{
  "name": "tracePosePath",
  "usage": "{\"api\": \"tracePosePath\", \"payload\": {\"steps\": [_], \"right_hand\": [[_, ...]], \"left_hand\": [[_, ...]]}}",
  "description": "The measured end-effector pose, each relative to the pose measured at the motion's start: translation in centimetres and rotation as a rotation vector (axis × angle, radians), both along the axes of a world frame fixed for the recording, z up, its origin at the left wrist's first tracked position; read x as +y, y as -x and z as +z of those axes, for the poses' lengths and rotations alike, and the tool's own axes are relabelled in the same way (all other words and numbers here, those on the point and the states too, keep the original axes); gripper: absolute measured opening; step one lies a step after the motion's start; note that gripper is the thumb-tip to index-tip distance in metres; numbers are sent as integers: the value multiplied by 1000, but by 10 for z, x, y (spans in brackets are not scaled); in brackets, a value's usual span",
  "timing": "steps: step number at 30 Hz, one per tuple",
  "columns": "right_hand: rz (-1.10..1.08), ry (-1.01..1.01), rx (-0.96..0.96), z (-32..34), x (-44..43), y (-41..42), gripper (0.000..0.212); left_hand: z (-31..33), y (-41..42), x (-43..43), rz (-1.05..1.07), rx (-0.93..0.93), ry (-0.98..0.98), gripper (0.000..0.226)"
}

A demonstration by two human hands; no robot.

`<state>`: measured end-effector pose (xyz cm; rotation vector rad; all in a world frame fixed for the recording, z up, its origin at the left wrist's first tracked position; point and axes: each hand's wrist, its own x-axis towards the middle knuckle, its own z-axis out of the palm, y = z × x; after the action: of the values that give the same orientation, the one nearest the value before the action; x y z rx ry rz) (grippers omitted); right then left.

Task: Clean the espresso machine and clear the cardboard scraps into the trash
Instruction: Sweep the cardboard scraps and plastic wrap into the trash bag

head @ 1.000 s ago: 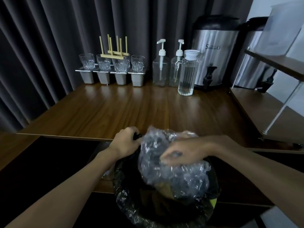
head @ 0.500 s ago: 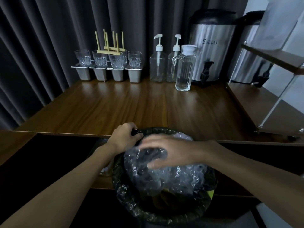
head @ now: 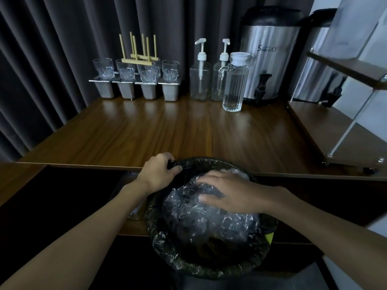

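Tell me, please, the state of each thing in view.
trash bin: open, nearly full, gripped at the rim by the left hand.
plastic wrap: crumpled, in the bin, pressed by the flat right hand.
pitcher: upright, lid on.
pump bottles: upright.
glasses: upright on steel containers.
dispenser: lid on.

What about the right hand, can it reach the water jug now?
Likely yes. The right hand presses on the plastic wrap in the bin, gripping nothing, and bare table lies between it and the water jug.
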<state>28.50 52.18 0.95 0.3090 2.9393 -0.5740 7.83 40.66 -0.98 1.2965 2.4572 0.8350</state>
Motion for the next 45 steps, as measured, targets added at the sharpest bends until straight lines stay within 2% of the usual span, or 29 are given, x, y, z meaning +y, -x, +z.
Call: {"api": "tracePosePath", "payload": {"steps": [4,6,8,11,13,16,20,23,26,28,30,33,35,37,41,43,45], "right_hand": [[3,109,-416,-25,0,-3,79],[18,110,-498,-37,-3,5,82],[23,94,-431,-35,-4,7,80],[-14,15,-189,-8,-3,-12,69],[-69,-58,-97,7,-2,-32,65],[-141,82,-174,11,-2,-45,69],[-92,175,-391,-10,-4,-25,78],[-35,62,-447,-16,-5,-17,79],[-16,-34,-240,-1,-12,-18,74],[62,34,-148,9,-22,-17,67],[181,119,-205,7,-33,-11,62],[308,-35,-386,-17,-43,6,62],[368,-112,-435,-27,-47,17,62],[417,-98,-404,-26,-50,22,59],[460,21,-219,4,-54,25,53],[436,140,-74,15,-54,26,47],[373,204,168,17,-52,29,39]], "left_hand": [[2,-1,1,-8,-3,7,18],[4,-3,1,-2,3,10,18],[4,-4,0,-1,16,16,19],[1,-5,-2,8,2,12,18],[-1,-7,-3,20,-11,-9,19],[-3,-10,-2,35,-9,-26,18],[0,-16,-4,37,-12,-40,17],[0,-21,-9,58,14,-49,18],[2,-23,-19,110,32,-81,19],[6,-25,-25,156,37,-101,20],[11,-27,-31,197,46,-118,21],[22,-31,-42,244,72,-136,25],[26,-34,-52,269,107,-118,25],[27,-37,-67,314,133,-104,23],[24,-38,-104,454,159,-94,28],[21,-40,-123,522,164,-91,29],[17,-41,-143,588,172,-89,28]]}}
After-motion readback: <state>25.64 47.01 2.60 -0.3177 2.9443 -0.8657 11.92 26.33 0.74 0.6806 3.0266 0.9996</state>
